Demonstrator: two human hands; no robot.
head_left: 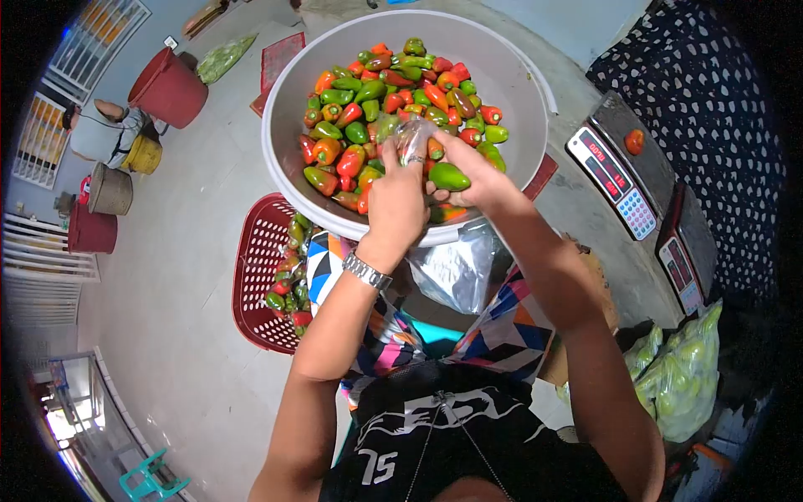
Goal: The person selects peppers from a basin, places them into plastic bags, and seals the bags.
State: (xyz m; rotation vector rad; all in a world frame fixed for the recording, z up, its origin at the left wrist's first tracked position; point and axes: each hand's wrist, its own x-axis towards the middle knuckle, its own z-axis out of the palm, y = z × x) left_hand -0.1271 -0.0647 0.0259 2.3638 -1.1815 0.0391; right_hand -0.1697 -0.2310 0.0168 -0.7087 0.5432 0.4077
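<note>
A large grey basin [280,125] holds many red and green peppers [355,131]. Over its near side, my left hand [397,188] pinches a clear plastic bag [412,138], with a green pepper showing at the bag's left part. Just to the right, my right hand [468,171] has its fingers round a green pepper [449,176] and touches the bag's right side. More clear plastic bags [456,268] lie on my lap below the basin's rim.
A dark red basket [251,309] with bagged peppers stands left of my legs. Two digital scales [615,180] are at the right, one bearing a red pepper [634,142]. Bags of green produce [682,385] lie lower right. Tubs [167,88] and a person [104,130] are far left.
</note>
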